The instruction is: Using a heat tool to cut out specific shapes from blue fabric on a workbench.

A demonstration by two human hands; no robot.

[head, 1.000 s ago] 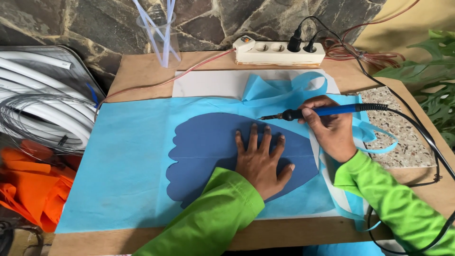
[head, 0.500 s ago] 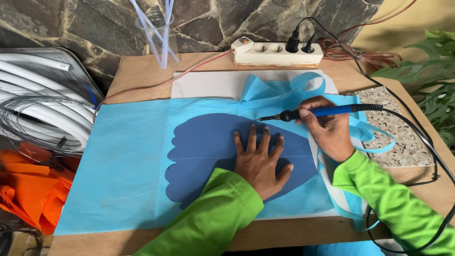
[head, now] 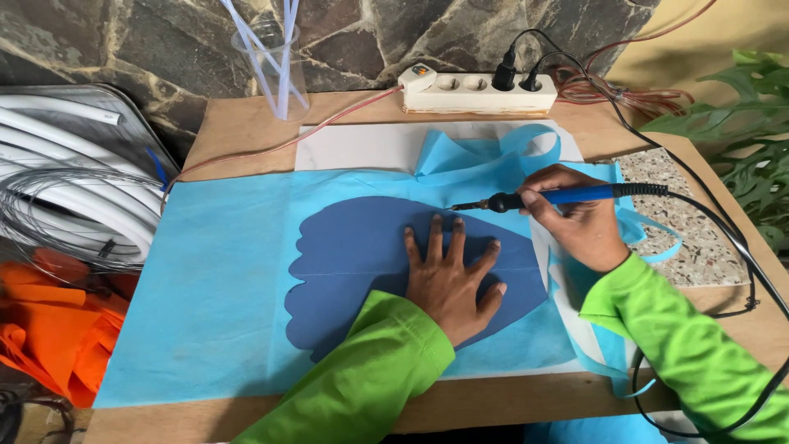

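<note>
The left hand (head: pixel 450 279) lies flat, fingers spread, pinning a dark blue template (head: pixel 362 263) onto light blue fabric (head: pixel 214 279). The right hand (head: pixel 575 222) is closed around a blue hot-knife pen (head: pixel 567 196), its tip at the template's upper edge just beyond the left fingertips. Loose offcut strips beside the right hand suggest the right side is cut; the scalloped far-left edge appears uncut.

The left hand (head: pixel 450 279) and its green sleeve (head: pixel 362 386) cover the dark blue template (head: pixel 362 255) from its centre toward five o'clock, and the sleeve runs off the bottom edge. The right hand (head: pixel 575 222) closes round the blue-handled soldering iron (head: pixel 542 198), hiding part of the grip, while the tip at nine o'clock of it is too fine to tell whether it touches the light blue fabric (head: pixel 222 279). At nine o'clock the white tubes (head: pixel 57 164) and orange cloth (head: pixel 49 345) are cut by the left edge, and the plant (head: pixel 752 148) by the right.
</note>
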